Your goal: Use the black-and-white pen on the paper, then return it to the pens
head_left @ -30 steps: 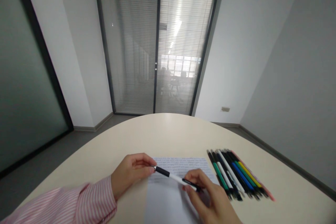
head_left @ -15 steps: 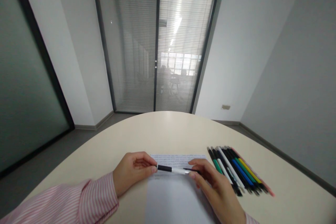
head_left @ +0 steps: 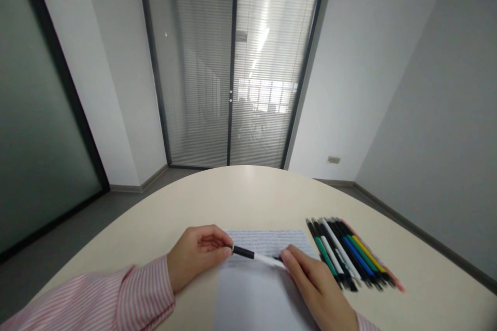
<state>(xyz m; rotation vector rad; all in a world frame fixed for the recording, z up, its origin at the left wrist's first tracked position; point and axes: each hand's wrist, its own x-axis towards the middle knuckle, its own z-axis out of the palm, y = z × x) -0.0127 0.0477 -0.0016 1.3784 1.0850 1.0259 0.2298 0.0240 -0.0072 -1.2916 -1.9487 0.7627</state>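
Note:
A pen (head_left: 267,259) with a white barrel and a black grip is held between my two hands above a sheet of paper (head_left: 248,295). My left hand (head_left: 202,253) pinches the black end between thumb and forefinger, its other fingers curled. At the opposite end, my right hand (head_left: 314,284) has its fingers closed around the white barrel, hiding that tip. A small dark piece shows by the right fingertips; what it is I cannot make out. The pen slopes slightly down to the right.
A row of several pens (head_left: 349,253) in black, white, green, blue, yellow and pink lies right of the paper. Printed or written lines cover the paper's top part. The round table (head_left: 248,196) curves away toward a glass door (head_left: 229,72) with blinds.
My right hand's fingers have closed around the pen's white end and moved slightly down. That end of the pen has tilted lower. My left hand has kept its place.

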